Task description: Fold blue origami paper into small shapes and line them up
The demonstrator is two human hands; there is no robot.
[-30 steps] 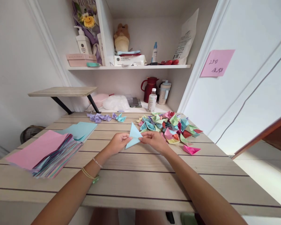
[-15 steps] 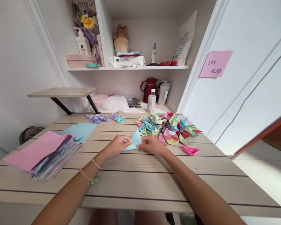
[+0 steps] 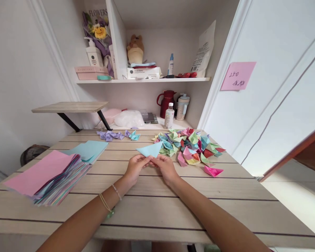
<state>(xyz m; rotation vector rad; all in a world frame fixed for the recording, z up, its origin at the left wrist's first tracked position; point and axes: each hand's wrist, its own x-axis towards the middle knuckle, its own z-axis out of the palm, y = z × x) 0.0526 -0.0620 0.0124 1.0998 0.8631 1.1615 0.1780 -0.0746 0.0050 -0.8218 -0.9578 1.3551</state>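
Both hands pinch a folded light-blue sheet of paper over the middle of the table. It forms a triangle with its long edge away from me and its point between my fingers. My left hand grips the lower left side, thumb on top. On the lower right side is my right hand, its thumb close to the other one. The fingers behind the paper are partly hidden. Just beyond and to the right lies a heap of colourful folded paper boats. A bright pink boat sits apart at its near right.
To the left lies a stack of coloured paper, with light-blue sheets behind it. Purple folded pieces and a blue boat rest near the back edge. A small raised shelf, bottle and red jug stand behind.
The light-blue paper has turned so its long edge faces away from me, its point toward me. My hands have come closer together at that point. The view has tilted slightly upward.
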